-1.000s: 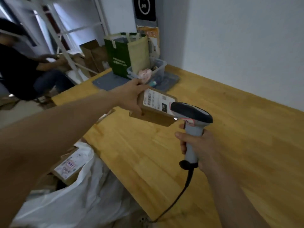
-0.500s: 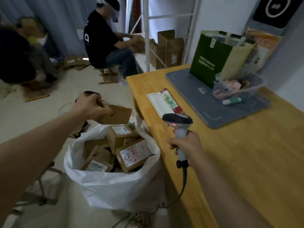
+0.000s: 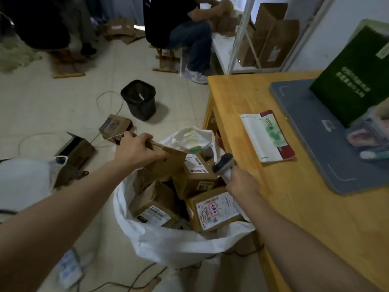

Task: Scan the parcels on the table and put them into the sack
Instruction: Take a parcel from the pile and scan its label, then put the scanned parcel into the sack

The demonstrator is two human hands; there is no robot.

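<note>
Left grip (image 3: 136,150) is pinching a parcel (image 3: 170,163) by its top edge, holding it just above the sack (image 3: 168,241) mouth. A second ago it was being scanned over the worktop (image 3: 294,218), so likely only the drop is remaining. Right grip (image 3: 242,184) is clasping the scanner (image 3: 223,165) over the sack's worktop-side rim. Parcel's label is hidden; scanner is blurring.

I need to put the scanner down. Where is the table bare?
Bare wood of the table lies near you, bordered by the booklet and the grey mat. Crowded: the mat's far side carries the green bag and a tub.
</note>
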